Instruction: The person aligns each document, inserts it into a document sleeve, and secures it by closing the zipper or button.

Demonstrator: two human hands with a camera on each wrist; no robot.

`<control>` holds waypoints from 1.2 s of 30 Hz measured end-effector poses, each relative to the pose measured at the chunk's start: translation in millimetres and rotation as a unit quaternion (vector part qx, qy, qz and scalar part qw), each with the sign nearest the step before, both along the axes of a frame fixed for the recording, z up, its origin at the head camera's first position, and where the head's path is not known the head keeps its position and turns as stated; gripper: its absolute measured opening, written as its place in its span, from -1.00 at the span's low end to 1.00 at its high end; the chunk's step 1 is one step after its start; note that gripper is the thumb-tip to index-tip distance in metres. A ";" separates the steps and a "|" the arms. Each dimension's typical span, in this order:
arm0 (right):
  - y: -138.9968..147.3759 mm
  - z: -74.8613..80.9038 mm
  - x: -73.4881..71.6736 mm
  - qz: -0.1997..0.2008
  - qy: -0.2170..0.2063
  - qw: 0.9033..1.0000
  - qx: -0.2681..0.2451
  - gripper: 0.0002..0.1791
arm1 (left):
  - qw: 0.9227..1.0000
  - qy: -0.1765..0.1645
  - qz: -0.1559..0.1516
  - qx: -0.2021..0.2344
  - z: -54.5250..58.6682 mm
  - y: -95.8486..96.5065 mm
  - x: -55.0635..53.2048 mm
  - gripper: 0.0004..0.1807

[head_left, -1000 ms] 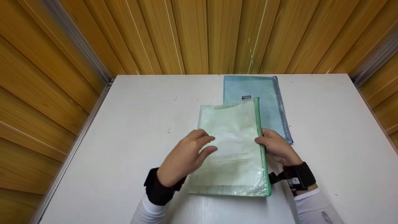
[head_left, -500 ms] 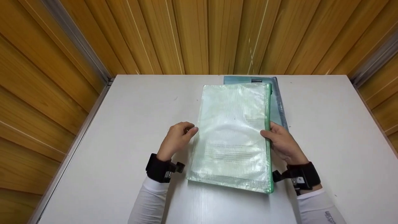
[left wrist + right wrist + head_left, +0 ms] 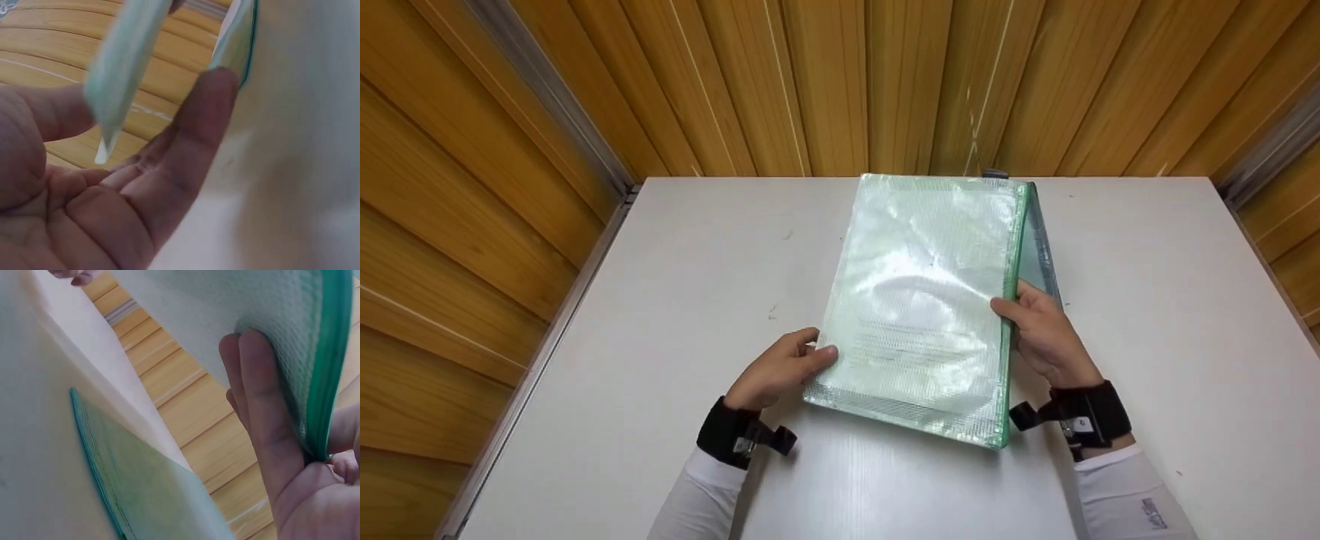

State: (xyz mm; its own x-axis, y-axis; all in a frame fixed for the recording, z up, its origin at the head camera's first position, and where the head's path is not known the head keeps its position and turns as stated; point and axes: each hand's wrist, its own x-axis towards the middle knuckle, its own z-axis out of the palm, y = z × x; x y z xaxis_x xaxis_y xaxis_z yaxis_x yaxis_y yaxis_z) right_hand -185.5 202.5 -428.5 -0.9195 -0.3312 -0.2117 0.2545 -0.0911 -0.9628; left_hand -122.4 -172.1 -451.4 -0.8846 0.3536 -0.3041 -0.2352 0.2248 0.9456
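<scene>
A pale green translucent mesh zipper pouch (image 3: 922,300) with a green zipper strip along its right side is held tilted above the table. My right hand (image 3: 1046,330) grips that zipper side, thumb in front and fingers spread behind the mesh, as the right wrist view shows. My left hand (image 3: 780,367) is at the lower left edge, thumb over the front and curled fingers behind. In the left wrist view the pouch's edge (image 3: 121,73) stands between thumb and fingers. A blue zipper pouch (image 3: 135,467) lies beneath on the table, mostly hidden in the head view.
The white table (image 3: 690,270) has a few small dark marks. Wood-look panel walls (image 3: 825,82) rise behind it and at both sides, with a metal strip (image 3: 547,330) along the left edge. A small dark tab (image 3: 995,174) shows above the green pouch.
The green pouch has moved toward the back of the table and now covers most of the blue one. My left hand has gone from over its front to its lower left edge.
</scene>
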 end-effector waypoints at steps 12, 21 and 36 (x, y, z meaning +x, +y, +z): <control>-33.1 3.8 -19.3 0.004 -0.009 1.000 0.001 -0.33 | 0.992 0.015 0.094 0.081 -5.3 -5.2 14.1 -0.53; -53.9 11.1 -28.0 0.030 -0.008 0.999 0.017 -0.33 | 0.979 0.082 0.187 -0.019 -1.5 -5.7 3.8 -0.64; -78.7 5.8 -18.8 0.093 -0.004 0.996 0.012 -0.45 | 0.956 0.127 0.239 -0.116 6.1 -33.0 -20.6 -0.68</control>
State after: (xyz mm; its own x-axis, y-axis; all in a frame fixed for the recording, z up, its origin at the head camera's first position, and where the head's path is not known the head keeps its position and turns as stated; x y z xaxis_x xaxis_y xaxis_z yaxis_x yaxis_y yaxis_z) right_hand -204.4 123.8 -422.7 -0.8412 -0.4903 -0.2280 0.2715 -0.0185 -0.9622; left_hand -143.0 -205.0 -445.2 -0.9838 -0.1610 -0.0794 -0.1333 0.3593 0.9237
